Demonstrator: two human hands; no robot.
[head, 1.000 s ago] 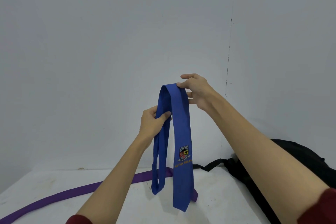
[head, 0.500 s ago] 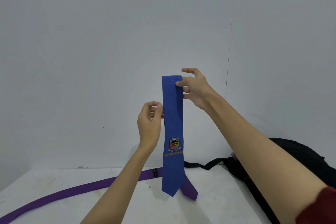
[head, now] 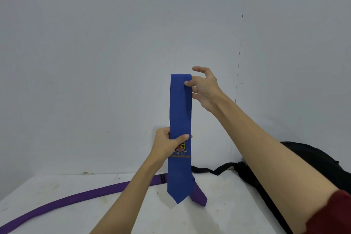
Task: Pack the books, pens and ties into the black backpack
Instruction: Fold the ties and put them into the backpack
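Both hands are holding the folded blue tie up: right hand pinching its top, left hand gripping lower down. The black backpack is sitting right of it on the bench, insides hidden.

Backpack & purple tie cut by edges

Backpack right on table, tie left.

A plain grey wall fills most of the frame; a scuffed white surface spans the bottom edge.
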